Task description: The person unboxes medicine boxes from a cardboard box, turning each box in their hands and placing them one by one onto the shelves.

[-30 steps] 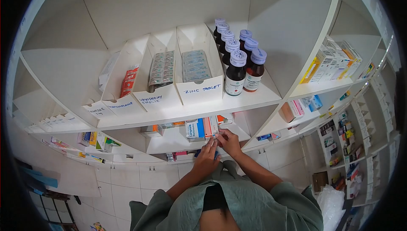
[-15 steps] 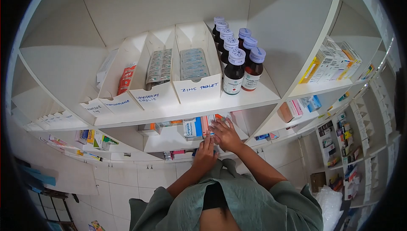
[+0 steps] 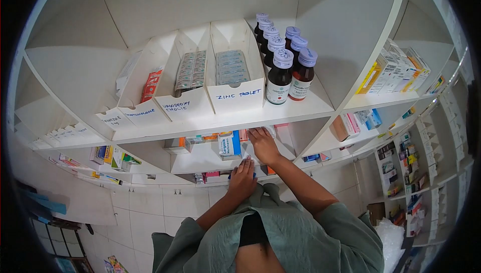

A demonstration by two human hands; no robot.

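Note:
My right hand (image 3: pixel 264 145) reaches into the lower shelf (image 3: pixel 200 164), fingers laid out over boxes at its back, right of a blue and white box (image 3: pixel 229 144). My left hand (image 3: pixel 242 177) rests at the lower shelf's front edge, its fingers extended and nothing seen in it. A pink-orange box (image 3: pixel 244 135) shows partly beside the blue and white one. What lies under my right fingers is mostly hidden.
Above are labelled white bins, one marked zinc tablet (image 3: pixel 235 97), with blister packs, and several brown bottles (image 3: pixel 279 80) with lilac caps. Boxes (image 3: pixel 388 72) fill shelves at the right. Another box (image 3: pixel 178 145) stands at the lower shelf's left.
My hands, together at the shelf's front a second ago, have parted. My right hand has moved deeper into the shelf; the pink-orange box has shifted back. My left hand is slightly lower.

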